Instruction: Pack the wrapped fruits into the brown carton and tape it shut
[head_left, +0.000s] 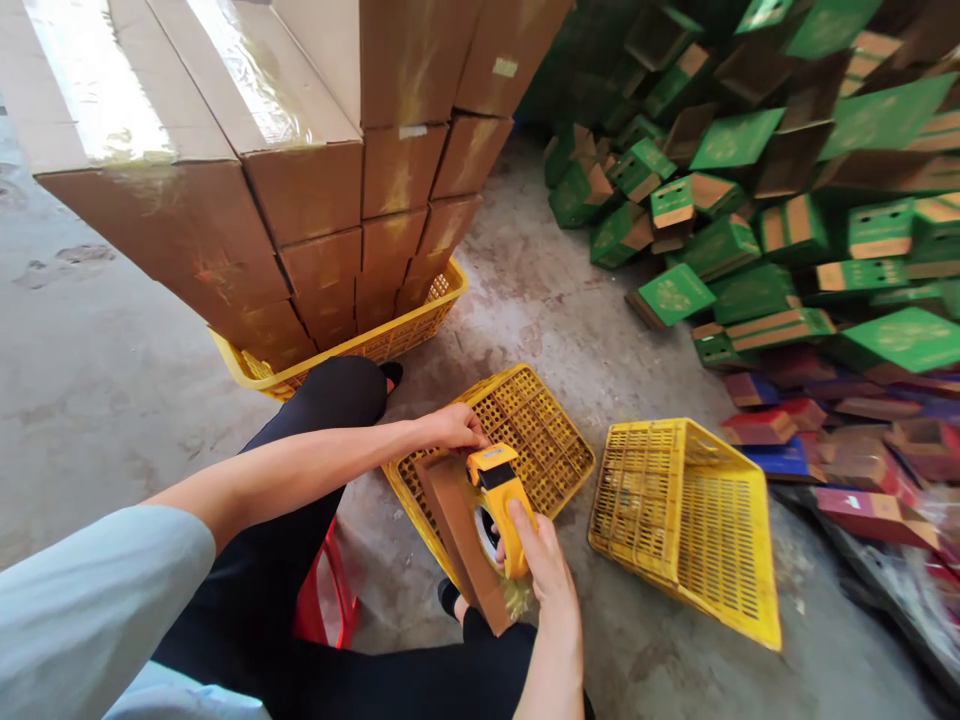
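Just below center, around 6 o'clock, the right hand (546, 555) is wrapped around a yellow tape dispenser (514, 500), thumb over its body and the white-cored roll showing on the near side. The dispenser is right beside a narrow brown cardboard carton (461, 545), which sits tilted at the same 6 o'clock spot over a yellow plastic crate (544, 430) with its grid face up. The left hand (454, 427) comes in from 8 o'clock, fingers drawn together near the dispenser's front end (can't tell whether they're pinching tape, the carton or nothing at all). Another yellow crate (720, 530) lies at 4 o'clock, its slatted inside showing. Over at 10 to 11 o'clock there's a tall stack of taped brown cartons (304, 195) in a yellow basket (360, 350), and a messy heap of green cartons (727, 245) fills 2 o'clock, pretty blurry toward the edge. Red plastic stool (345, 585) at 7 o'clock.
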